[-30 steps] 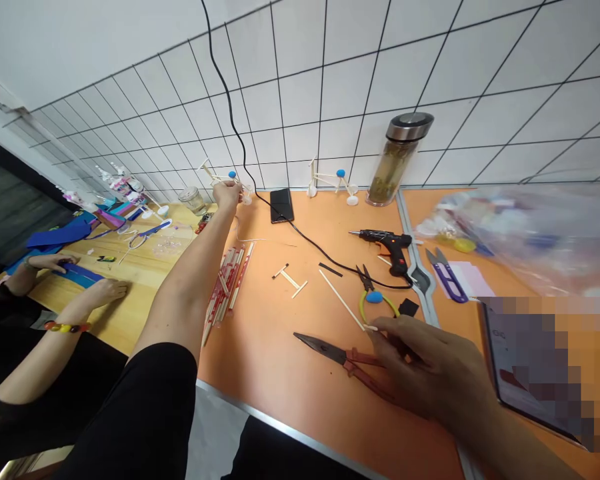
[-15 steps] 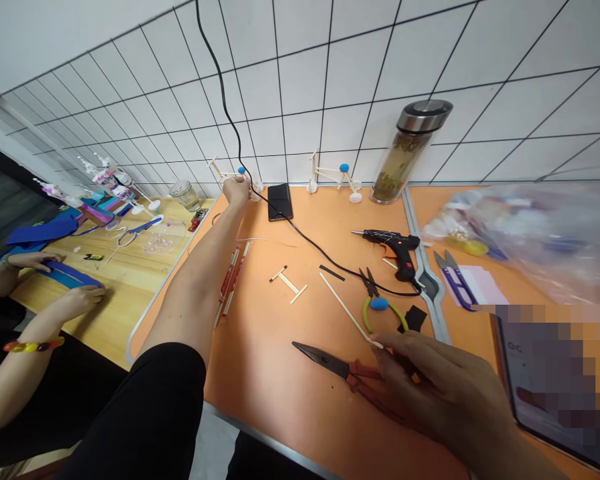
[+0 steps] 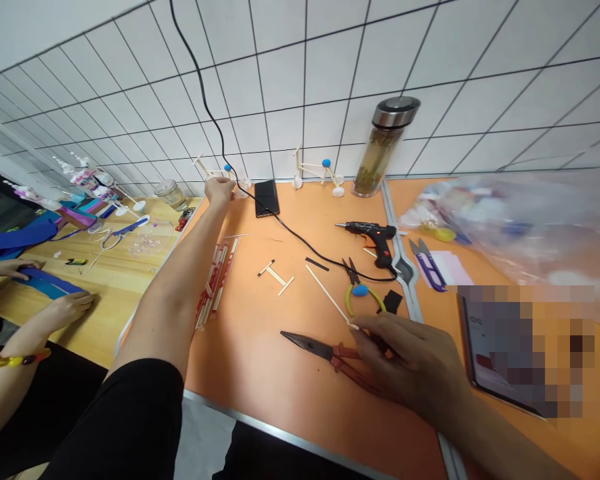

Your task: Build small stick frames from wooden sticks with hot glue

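My left hand reaches to the far edge of the table, its fingers closed on a small tricycle model of thin wooden sticks with a blue ball; the hand covers part of it. A similar tricycle model with white wheels stands to its right by the wall. Between the thumb and fingers of my right hand is a thin wooden stick, with a short piece at its near end. Beneath that hand lie red-handled long-nose pliers. An H-shaped stick frame rests mid-table.
Nearby are a glue gun with a black cord, yellow-handled pliers, wrapped sticks, a phone, a tea bottle, snips, a plastic bag and a larger phone. At left, another person's hands hold blue material.
My left hand and the tricycle model have shifted slightly right, towards the phone. The right hand keeps its hold on the stick. The view has swung a little.
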`<action>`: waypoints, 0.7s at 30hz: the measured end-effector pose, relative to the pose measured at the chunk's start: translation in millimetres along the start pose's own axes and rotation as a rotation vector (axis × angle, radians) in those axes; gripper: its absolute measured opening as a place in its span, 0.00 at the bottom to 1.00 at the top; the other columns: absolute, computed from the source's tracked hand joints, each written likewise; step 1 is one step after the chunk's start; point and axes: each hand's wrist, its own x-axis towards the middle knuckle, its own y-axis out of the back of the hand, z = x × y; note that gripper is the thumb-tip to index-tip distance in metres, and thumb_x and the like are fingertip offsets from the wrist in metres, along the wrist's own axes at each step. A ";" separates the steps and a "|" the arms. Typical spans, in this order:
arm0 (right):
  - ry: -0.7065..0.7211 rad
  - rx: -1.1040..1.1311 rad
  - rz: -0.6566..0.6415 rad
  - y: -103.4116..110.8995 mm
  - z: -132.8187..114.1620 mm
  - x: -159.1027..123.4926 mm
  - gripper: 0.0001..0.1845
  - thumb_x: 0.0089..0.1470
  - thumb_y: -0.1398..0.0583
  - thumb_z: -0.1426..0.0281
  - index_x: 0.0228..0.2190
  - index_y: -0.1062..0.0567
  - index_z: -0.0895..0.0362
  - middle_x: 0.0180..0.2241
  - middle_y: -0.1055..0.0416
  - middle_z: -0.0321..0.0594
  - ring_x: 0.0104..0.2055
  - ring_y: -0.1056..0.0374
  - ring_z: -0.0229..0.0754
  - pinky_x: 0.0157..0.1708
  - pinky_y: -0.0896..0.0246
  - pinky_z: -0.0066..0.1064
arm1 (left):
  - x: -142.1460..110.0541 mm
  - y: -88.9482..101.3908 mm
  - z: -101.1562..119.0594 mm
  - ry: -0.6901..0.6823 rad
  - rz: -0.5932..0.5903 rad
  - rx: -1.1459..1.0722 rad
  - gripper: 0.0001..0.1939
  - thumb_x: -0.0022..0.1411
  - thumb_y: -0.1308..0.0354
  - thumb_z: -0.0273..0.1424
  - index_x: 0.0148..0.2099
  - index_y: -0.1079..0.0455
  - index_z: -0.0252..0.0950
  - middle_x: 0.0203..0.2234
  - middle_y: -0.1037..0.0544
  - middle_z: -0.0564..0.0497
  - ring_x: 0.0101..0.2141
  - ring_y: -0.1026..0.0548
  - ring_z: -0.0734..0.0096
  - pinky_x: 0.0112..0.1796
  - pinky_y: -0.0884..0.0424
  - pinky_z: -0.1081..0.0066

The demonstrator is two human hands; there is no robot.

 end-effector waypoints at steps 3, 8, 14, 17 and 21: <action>-0.024 0.013 0.035 -0.5 -1.7 1.8 0.07 0.66 0.37 0.74 0.34 0.22 0.52 0.23 0.29 0.28 0.21 0.35 0.33 0.24 0.43 0.31 | -21.8 28.7 10.8 -0.020 0.017 -0.059 0.07 0.56 0.35 0.21 0.35 0.28 0.36 0.22 0.27 0.57 0.20 0.30 0.75 0.25 0.31 0.74; -0.046 0.057 0.044 0.2 -0.4 7.0 0.07 0.64 0.37 0.75 0.33 0.21 0.52 0.31 0.21 0.35 0.30 0.25 0.37 0.27 0.41 0.30 | -92.0 84.3 31.7 -0.114 -0.019 -0.195 0.08 0.54 0.37 0.23 0.39 0.24 0.35 0.26 0.24 0.55 0.19 0.30 0.79 0.20 0.37 0.77; -0.245 0.195 -0.021 5.9 -3.0 21.1 0.05 0.63 0.38 0.70 0.33 0.23 0.52 0.25 0.29 0.31 0.25 0.34 0.38 0.30 0.41 0.32 | -264.8 108.6 43.8 -0.257 -0.613 -0.248 0.18 0.56 0.29 0.34 0.49 0.18 0.34 0.32 0.17 0.51 0.21 0.28 0.79 0.21 0.30 0.75; -0.366 0.258 -0.099 7.5 -14.4 35.1 0.05 0.62 0.37 0.67 0.32 0.27 0.52 0.25 0.29 0.30 0.25 0.37 0.38 0.29 0.44 0.32 | -331.0 96.3 38.5 -0.183 -0.890 -0.254 0.24 0.55 0.24 0.39 0.51 0.18 0.33 0.31 0.19 0.52 0.22 0.26 0.77 0.21 0.30 0.76; -0.325 0.255 -0.121 -1.7 -27.9 55.4 0.05 0.63 0.40 0.67 0.33 0.29 0.51 0.27 0.29 0.33 0.28 0.36 0.40 0.31 0.45 0.33 | -351.8 76.1 29.4 -0.179 -0.925 -0.352 0.23 0.54 0.22 0.46 0.42 0.20 0.33 0.24 0.23 0.55 0.20 0.29 0.77 0.19 0.33 0.76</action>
